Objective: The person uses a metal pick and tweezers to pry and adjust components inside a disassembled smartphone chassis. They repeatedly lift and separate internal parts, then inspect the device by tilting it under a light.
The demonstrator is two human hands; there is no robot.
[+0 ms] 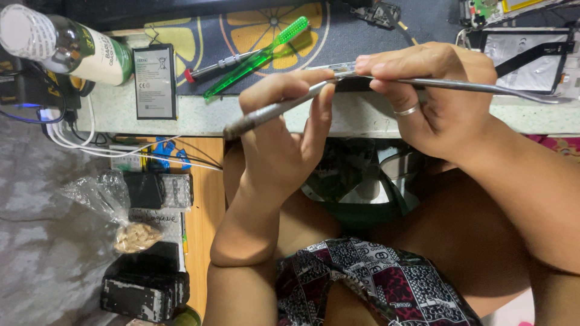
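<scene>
Pale counter edge (181, 115), small part half hidden between gripping hands (362, 115).

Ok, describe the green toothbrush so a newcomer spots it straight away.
Start at the dark mat with yellow citrus slices at the top of the worktop. On it, left of both hands, lies the toothbrush, slanting up to the right. It is clear green plastic, unlike the red-tipped metal screwdriver lying beside it.
</scene>
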